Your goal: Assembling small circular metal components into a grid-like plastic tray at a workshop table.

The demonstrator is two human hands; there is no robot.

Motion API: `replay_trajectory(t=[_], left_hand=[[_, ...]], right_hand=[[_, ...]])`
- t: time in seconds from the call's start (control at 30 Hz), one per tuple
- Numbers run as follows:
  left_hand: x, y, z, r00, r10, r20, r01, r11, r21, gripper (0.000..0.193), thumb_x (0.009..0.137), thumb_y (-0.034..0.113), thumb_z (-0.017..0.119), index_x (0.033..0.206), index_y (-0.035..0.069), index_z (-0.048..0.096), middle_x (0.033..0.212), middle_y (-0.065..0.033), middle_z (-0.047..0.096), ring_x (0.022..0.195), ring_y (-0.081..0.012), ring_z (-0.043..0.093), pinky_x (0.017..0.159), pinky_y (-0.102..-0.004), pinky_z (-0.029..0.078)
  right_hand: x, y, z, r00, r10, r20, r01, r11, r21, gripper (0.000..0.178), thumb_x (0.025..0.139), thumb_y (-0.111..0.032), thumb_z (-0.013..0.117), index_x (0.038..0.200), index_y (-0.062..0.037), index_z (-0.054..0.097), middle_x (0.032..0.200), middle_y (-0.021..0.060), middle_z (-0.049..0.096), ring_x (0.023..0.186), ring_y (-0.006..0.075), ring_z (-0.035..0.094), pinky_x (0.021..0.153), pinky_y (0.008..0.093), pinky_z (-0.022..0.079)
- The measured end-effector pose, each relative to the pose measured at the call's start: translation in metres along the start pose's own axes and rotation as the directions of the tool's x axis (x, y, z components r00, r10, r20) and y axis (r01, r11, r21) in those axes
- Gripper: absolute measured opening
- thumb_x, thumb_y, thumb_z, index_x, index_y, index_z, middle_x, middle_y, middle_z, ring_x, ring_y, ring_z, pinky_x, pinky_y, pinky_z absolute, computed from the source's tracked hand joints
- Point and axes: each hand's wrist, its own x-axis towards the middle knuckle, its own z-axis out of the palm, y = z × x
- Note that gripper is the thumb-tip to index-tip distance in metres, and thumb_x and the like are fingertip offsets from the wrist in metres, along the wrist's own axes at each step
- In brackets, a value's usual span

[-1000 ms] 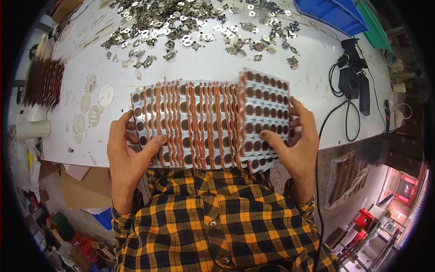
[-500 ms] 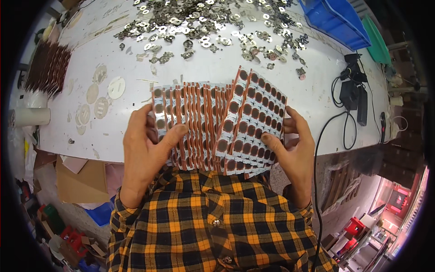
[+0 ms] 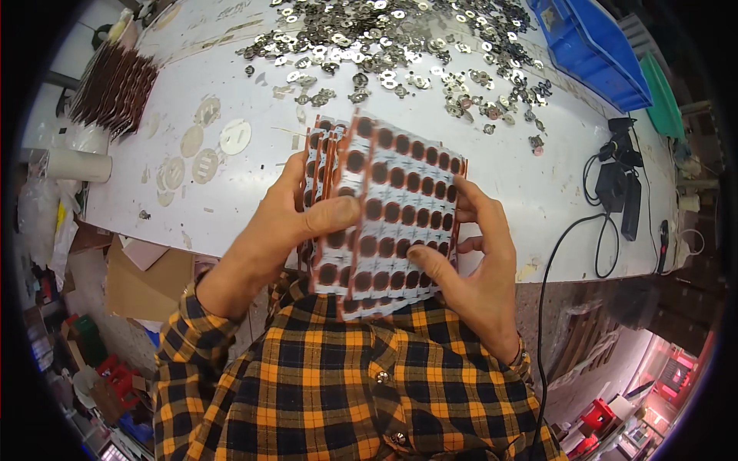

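Note:
Between my two hands is a stack of flat sheets [image 3: 407, 207], whitish with reddish-brown edges and rows of dark round spots. My left hand [image 3: 300, 215] grips the stack's left side, its thumb lying across the front sheet and its fingers behind. At the right edge my right hand [image 3: 477, 261] holds the sheets, thumb pressed on the front face and fingers round the side. The stack stands tilted at the table's near edge, close to my shirt. Several sheet edges show at its upper left; the ones behind are hidden.
Many small metal pieces [image 3: 361, 46] lie spread across the far table [image 3: 254, 177]. A blue bin [image 3: 592, 50] and a green tray [image 3: 663, 96] stand far right, near black power adapters [image 3: 615, 184] with cables. Another bundle of brown-edged sheets [image 3: 115, 88] sits far left, beyond a white roll [image 3: 77, 165].
My hands have come closer together, the left moving right. The fanned sheets are now gathered into a narrower stack, with one broad face turned up. The view has shifted slightly.

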Motion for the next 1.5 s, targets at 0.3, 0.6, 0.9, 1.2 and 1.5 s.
replay_trajectory(t=[0.3, 0.6, 0.9, 1.2, 1.5], left_hand=[[0.001, -0.025, -0.016, 0.996, -0.089, 0.002, 0.088, 0.995, 0.050, 0.060, 0.082, 0.015, 0.085, 0.133, -0.005, 0.058, 0.111, -0.0097, 0.075, 0.094, -0.0151, 0.073, 0.086, -0.0294, 0.061], [-0.008, -0.040, -0.016, 0.998, 0.062, -0.028, -0.061, 0.997, 0.039, 0.070, 0.079, 0.015, 0.093, 0.134, -0.004, 0.054, 0.119, -0.0091, 0.073, 0.105, -0.0134, 0.070, 0.093, -0.0299, 0.058], [-0.011, -0.032, -0.008, 0.998, 0.065, -0.025, -0.069, 0.982, -0.178, 0.076, 0.078, 0.015, 0.095, 0.137, -0.005, 0.052, 0.126, -0.0115, 0.071, 0.113, -0.0165, 0.069, 0.100, -0.0336, 0.056], [-0.011, -0.035, 0.001, 0.963, 0.254, -0.088, -0.267, 0.944, -0.197, 0.084, 0.074, 0.005, 0.094, 0.142, -0.006, 0.046, 0.130, -0.0118, 0.066, 0.120, -0.0177, 0.065, 0.105, -0.0356, 0.054], [0.040, -0.051, -0.002, 0.416, 0.903, 0.105, -0.888, 0.378, 0.263, 0.105, 0.066, 0.025, 0.101, 0.145, -0.011, 0.042, 0.134, -0.0186, 0.063, 0.120, -0.0253, 0.067, 0.102, -0.0355, 0.054]], right_hand=[[0.007, 0.001, 0.004, 0.970, -0.196, -0.143, 0.170, 0.970, -0.173, 0.065, 0.087, -0.017, 0.079, 0.145, 0.0024, 0.056, 0.139, 0.0134, 0.059, 0.120, 0.0219, 0.059, 0.090, 0.0348, 0.052], [0.006, 0.017, 0.019, 0.986, 0.145, -0.087, -0.119, 0.961, 0.250, 0.078, 0.106, -0.026, 0.060, 0.164, 0.0062, 0.020, 0.155, 0.0232, 0.047, 0.139, 0.0260, 0.050, 0.116, 0.0381, 0.040], [0.034, 0.000, 0.032, 0.996, 0.028, 0.079, -0.054, 0.935, 0.349, 0.120, 0.084, -0.048, 0.082, 0.167, 0.0029, 0.011, 0.162, 0.0254, 0.037, 0.147, 0.0327, 0.044, 0.120, 0.0432, 0.037], [0.037, -0.022, 0.021, 0.934, 0.235, 0.267, -0.331, 0.850, 0.410, 0.101, 0.075, -0.025, 0.092, 0.155, 0.0006, 0.036, 0.138, 0.0136, 0.061, 0.123, 0.0224, 0.064, 0.104, 0.0368, 0.052], [0.038, 0.041, -0.001, 0.974, -0.226, 0.005, 0.214, 0.930, 0.300, 0.108, 0.055, -0.023, 0.108, 0.140, 0.0086, 0.050, 0.116, 0.0144, 0.072, 0.102, 0.0263, 0.072, 0.091, 0.0366, 0.061]])
